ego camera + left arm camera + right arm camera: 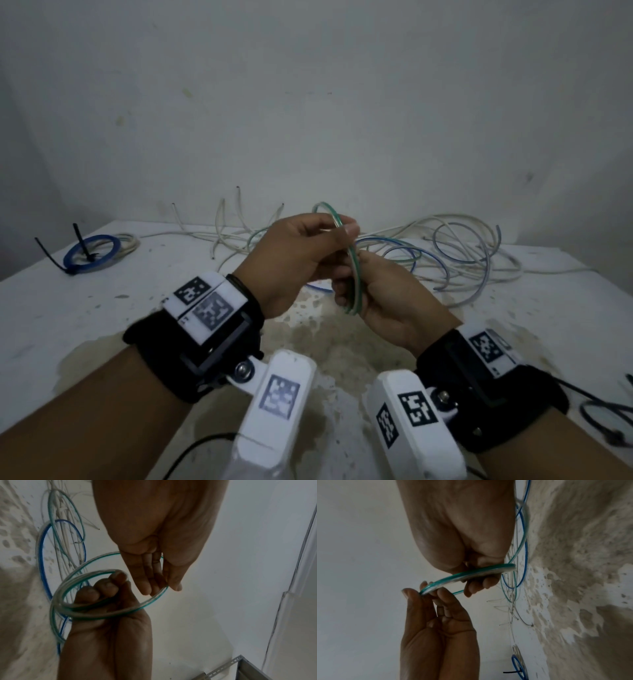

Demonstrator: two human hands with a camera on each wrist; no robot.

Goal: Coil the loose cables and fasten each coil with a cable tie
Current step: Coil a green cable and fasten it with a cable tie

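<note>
A green-striped clear cable coil [354, 274] stands upright in the air above the table, held between both hands. My left hand [342, 233] pinches its top edge between thumb and fingers; the left wrist view shows the coil [154, 597] passing between that thumb and the fingers [147, 588]. My right hand [349, 291] grips the lower part, its fingers [102, 586] curled through the loops. In the right wrist view the coil [453, 577] is edge-on, with the left hand [423, 592] at its tip. A green tail [383, 241] runs back to the pile.
A blue coil [92, 253] fastened with a black cable tie [80, 243] lies at the far left, a whitish coil behind it. Loose white and blue cables [462, 246] sprawl along the back by the wall. Dark cables [603, 411] lie at the right edge.
</note>
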